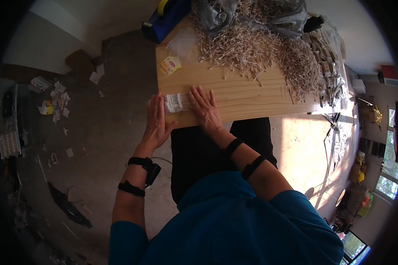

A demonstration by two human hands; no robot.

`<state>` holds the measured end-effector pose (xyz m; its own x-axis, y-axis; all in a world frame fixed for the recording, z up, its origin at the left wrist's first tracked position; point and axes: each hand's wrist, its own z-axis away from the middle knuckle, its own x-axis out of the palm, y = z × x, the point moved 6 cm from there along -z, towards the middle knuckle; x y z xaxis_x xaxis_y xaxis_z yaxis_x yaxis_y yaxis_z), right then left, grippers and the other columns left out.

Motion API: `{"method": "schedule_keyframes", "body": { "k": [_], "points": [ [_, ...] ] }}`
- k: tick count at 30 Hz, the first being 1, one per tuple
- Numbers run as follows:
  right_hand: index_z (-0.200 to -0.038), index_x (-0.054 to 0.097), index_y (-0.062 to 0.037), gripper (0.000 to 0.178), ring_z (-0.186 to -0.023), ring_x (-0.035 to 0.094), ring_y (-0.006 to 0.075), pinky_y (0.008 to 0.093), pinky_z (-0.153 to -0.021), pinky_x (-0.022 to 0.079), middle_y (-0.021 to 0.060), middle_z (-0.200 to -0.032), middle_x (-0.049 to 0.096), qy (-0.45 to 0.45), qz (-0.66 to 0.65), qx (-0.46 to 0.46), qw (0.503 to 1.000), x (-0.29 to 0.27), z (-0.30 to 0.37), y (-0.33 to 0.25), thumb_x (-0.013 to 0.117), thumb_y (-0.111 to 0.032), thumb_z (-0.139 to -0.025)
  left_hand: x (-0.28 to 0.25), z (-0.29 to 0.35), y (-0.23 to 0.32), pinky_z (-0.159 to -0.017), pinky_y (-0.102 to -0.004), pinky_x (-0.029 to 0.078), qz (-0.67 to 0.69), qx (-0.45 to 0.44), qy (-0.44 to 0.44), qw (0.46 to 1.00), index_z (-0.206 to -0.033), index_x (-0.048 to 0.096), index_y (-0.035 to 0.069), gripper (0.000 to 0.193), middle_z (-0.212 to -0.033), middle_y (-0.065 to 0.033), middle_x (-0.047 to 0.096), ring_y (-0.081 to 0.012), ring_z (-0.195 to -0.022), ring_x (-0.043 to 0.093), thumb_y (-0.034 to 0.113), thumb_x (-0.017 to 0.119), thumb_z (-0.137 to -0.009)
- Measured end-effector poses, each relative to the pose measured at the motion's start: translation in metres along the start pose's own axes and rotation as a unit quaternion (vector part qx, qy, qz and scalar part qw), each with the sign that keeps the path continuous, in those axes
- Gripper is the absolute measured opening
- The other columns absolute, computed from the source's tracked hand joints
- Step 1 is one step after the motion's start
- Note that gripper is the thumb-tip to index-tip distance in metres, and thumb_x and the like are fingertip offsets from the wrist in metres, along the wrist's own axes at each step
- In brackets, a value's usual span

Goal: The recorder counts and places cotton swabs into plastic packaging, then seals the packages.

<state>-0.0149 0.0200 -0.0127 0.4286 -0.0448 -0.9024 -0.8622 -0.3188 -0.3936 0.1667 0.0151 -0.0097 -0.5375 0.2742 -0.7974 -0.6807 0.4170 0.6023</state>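
A flat row of white cotton swabs point(177, 102) lies side by side near the left front corner of the wooden table point(247, 99). My left hand point(154, 121) stands at the table's left edge, its straight fingers against the left end of the row and its thumb apart. Against the other end rests my right hand point(204, 108), laid flat on the wood with fingers stretched out. Neither hand is closed round anything. Just beyond the row are yellow and white printed cards point(170, 65), with a clear plastic bag point(182, 45) behind them.
A large heap of loose cotton swabs point(247, 51) covers the table's far side, with grey plastic bags point(216, 17) on it. At the far left corner stands a blue tape dispenser point(168, 20). Several packed bundles point(331, 73) line the right end. Paper scraps point(59, 97) litter the floor.
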Motion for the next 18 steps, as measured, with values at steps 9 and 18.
{"method": "schedule_keyframes", "body": {
  "k": [9,18],
  "points": [
    [-0.149,0.034,-0.0019,0.061,-0.15,0.021,0.0295,0.0491,-0.123,0.012,0.0151,-0.16,0.028,-0.002,-0.024,-0.025,0.999,0.007,-0.009,-0.019,0.048,-0.014,-0.091,0.001,0.001,-0.005,-0.12,-0.0564,0.009,0.039,0.029,0.008,0.999,-0.156,-0.003,0.004,0.093,-0.163,-0.0215,0.0,-0.0419,-0.15,0.003,0.03,0.061,-0.093],
    [-0.147,0.037,-0.0004,0.059,-0.15,0.021,0.0329,0.0502,-0.122,0.013,0.0181,-0.159,0.029,-0.022,-0.05,-0.036,0.998,0.015,-0.017,-0.039,0.05,-0.016,-0.092,-0.002,0.003,-0.005,-0.12,-0.0575,0.009,0.048,0.031,0.011,0.998,-0.156,-0.002,0.003,0.097,-0.163,-0.0219,0.0,-0.0426,-0.15,0.003,0.034,0.063,-0.092]
  ]
}}
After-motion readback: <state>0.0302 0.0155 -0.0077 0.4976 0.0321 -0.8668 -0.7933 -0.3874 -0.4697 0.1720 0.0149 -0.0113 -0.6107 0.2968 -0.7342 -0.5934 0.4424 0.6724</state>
